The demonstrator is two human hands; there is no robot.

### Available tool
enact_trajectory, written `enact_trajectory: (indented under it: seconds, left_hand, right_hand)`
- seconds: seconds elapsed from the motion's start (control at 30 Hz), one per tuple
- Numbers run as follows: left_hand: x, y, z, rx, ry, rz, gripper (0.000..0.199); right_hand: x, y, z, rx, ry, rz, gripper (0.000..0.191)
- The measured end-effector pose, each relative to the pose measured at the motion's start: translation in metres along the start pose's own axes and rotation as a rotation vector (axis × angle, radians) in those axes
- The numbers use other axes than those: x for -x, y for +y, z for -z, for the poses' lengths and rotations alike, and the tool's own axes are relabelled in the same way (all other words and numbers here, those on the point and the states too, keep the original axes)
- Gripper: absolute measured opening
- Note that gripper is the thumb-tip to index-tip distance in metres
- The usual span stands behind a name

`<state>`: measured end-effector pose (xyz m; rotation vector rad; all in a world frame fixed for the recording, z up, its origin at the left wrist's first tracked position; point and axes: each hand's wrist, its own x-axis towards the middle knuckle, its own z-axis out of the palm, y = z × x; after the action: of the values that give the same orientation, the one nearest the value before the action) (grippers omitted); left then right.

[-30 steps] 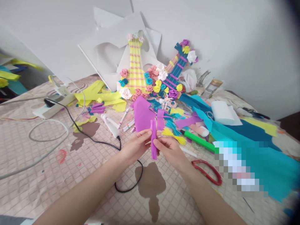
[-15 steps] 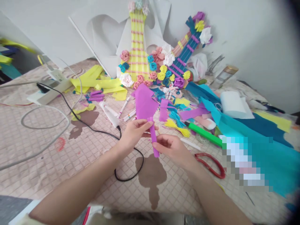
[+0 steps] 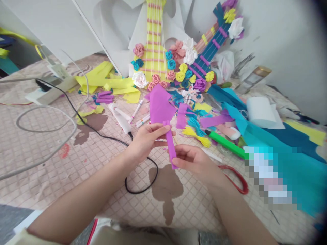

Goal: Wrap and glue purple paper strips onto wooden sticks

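Between my hands is a narrow folded purple paper strip (image 3: 170,144), tilted slightly over the table. My left hand (image 3: 150,137) pinches its upper end between thumb and fingers. Lower down, the thumb and fingers of my right hand (image 3: 190,159) grip the other end. Just beyond my left hand lies a larger purple paper sheet (image 3: 160,105). A yellow twisted paper piece (image 3: 196,136) and a green marker (image 3: 226,144) rest past my right hand.
Red-handled scissors (image 3: 240,178) lie partly behind my right wrist. A glue gun (image 3: 120,119) trails a black cable. Flower-trimmed paper guitars (image 3: 154,44) stand at the back. A white roll (image 3: 261,111) and turquoise paper (image 3: 288,163) are on the right, a power strip (image 3: 51,93) left.
The view has shifted a little, so the guitars sit higher in it. Both hands keep hold of the purple strip, with my right thumb slightly closer to its lower end.
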<state>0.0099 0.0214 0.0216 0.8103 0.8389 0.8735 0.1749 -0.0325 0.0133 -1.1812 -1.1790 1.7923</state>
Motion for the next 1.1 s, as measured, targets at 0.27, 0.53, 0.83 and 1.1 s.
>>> enact_trajectory:
  seconds: [0.27, 0.53, 0.83, 1.1]
  left_hand:
    - [0.002, 0.003, -0.003, 0.084, -0.041, 0.009, 0.018]
    - [0.008, 0.001, -0.007, 0.163, -0.282, -0.027, 0.030]
    - [0.012, -0.002, -0.012, 0.144, -0.305, -0.049, 0.021]
    - [0.013, -0.001, -0.014, 0.103, -0.253, -0.026, 0.018]
  right_hand:
    - [0.005, -0.001, -0.002, -0.190, -0.089, 0.002, 0.022]
    - [0.005, -0.002, -0.001, -0.387, -0.268, 0.036, 0.025]
    - [0.005, -0.002, 0.002, -0.482, -0.343, 0.063, 0.025]
    - [0.005, -0.006, 0.000, -0.461, -0.333, 0.032, 0.019]
